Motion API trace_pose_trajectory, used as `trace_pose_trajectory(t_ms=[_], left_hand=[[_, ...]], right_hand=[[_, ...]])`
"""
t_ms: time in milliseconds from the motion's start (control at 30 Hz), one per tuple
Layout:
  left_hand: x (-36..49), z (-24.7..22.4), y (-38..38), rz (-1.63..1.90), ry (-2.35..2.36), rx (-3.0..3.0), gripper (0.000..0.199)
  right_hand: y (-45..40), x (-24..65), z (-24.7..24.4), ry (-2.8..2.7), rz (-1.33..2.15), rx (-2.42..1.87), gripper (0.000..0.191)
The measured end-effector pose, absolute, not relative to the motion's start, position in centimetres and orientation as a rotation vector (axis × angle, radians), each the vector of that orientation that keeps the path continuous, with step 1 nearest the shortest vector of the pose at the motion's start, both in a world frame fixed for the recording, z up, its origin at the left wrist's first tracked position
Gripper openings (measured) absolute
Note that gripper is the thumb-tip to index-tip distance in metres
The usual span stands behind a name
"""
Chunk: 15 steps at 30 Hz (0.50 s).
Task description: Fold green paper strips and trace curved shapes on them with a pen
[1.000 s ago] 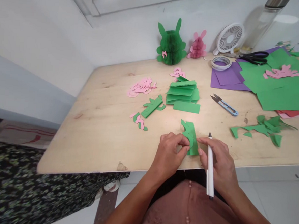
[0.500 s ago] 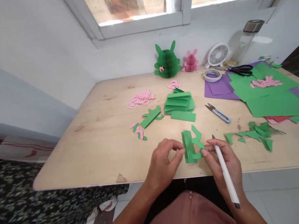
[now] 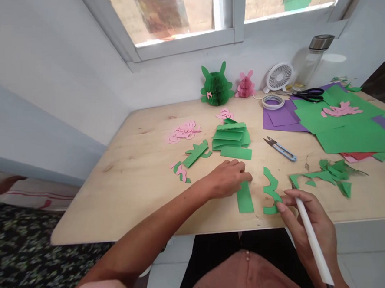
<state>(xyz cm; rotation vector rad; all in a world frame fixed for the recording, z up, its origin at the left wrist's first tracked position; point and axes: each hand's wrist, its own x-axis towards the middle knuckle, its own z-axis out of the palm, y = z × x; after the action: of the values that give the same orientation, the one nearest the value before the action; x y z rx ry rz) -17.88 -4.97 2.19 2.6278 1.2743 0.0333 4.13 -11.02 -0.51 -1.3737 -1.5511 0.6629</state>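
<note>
My left hand (image 3: pixel 231 180) lies over the far end of a green paper strip (image 3: pixel 245 201), fingers curled down onto it; the fingertips are partly hidden. The strip's near end lies flat on the table. My right hand (image 3: pixel 310 216) pinches the lower end of a wavy green paper cutout (image 3: pixel 270 188) between thumb and finger. A white pen (image 3: pixel 313 238) also rests in that hand, its dark tip pointing away from me. Beyond my left hand are a pleated green paper stack (image 3: pixel 230 135) and a single green strip (image 3: pixel 236 153).
Pink cutouts (image 3: pixel 184 132) and a green piece (image 3: pixel 195 154) lie left. Thread snips (image 3: pixel 280 149), green scraps (image 3: pixel 330 174) and green sheets (image 3: pixel 349 134) are right. Along the wall stand green (image 3: pixel 217 89) and pink paper figures (image 3: pixel 245 85), a fan (image 3: pixel 279 77) and a bottle (image 3: pixel 310 64).
My left hand has moved forward and over the strip's far end. My right hand has drawn the wavy cutout rightward, apart from the strip, with the pen still held.
</note>
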Motion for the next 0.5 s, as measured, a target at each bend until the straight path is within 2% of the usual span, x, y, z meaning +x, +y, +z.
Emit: trace_pose_trajectory(t_ms=[200, 500], left_hand=[[-17.9, 2.6, -4.3, -0.138, 1.267, 2.656, 0.030], [-17.4, 4.1, -2.0, 0.043, 1.174, 2.402, 0.021]], right_hand=[[-10.9, 4.2, -0.8, -1.558, 0.674, -1.381, 0.029], [-11.2, 5.0, -0.6, -1.514, 0.624, -1.446, 0.032]])
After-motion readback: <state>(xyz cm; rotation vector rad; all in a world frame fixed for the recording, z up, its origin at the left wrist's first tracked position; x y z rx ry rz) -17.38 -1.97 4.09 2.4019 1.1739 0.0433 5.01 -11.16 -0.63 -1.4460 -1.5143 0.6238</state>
